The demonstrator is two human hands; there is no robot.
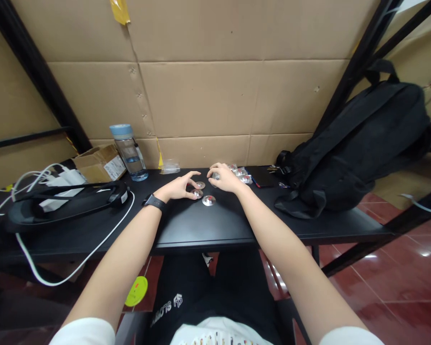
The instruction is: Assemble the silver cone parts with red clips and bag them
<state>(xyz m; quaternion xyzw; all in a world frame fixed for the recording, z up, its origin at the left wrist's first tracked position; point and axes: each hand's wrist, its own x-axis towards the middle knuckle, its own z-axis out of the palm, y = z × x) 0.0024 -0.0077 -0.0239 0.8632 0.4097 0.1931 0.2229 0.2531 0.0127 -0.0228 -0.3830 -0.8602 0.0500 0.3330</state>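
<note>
Several shiny, round metal discs lie on the black desk (204,225) between my hands. My left hand (179,187), wearing a black wristband (154,202), has its thumb and fingers curved around the edges of one metal disc (198,193). Just behind that disc, partly covered by the fingers, lies a second disc (200,185). Nearer to me is a third disc (209,200) with a red mark at its middle, touched by neither hand. My right hand (224,177) is curled over another shiny disc (216,176), which shows between its thumb and fingers.
Clear-wrapped shiny pieces (243,176) and a dark flat object (260,177) lie beyond my right wrist. A black backpack (359,139) fills the right end. At left are a water bottle (130,153), a cardboard box (100,163) and a white cable (93,256). Cardboard (201,96) walls the back.
</note>
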